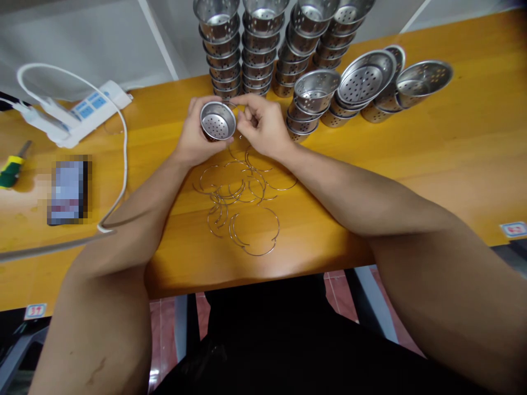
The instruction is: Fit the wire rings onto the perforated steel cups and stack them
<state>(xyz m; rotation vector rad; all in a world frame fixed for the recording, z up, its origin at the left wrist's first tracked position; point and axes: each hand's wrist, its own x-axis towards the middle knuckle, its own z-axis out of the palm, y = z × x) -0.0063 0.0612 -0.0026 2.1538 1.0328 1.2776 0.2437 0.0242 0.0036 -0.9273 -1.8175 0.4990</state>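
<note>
Left hand [193, 137] grips a perforated steel cup [217, 120] tilted mouth-up for access; right hand [261, 126] pinches a wire ring [239, 105] at its rim; spare rings [242, 203] lie mid-tabletop [411, 164], cup stacks [255, 49] at far edge.

The cup [217, 121] is shiny perforated metal, like the stacked cups [259, 49] behind it, all polished and bright. The wire rings [247, 203] are thin, bare, glinting metal. The counter [411, 153] is smooth, glossy, orange-toned wood. The power strip [88, 109] and its cable [121, 142] look like white, smooth plastic.
</note>
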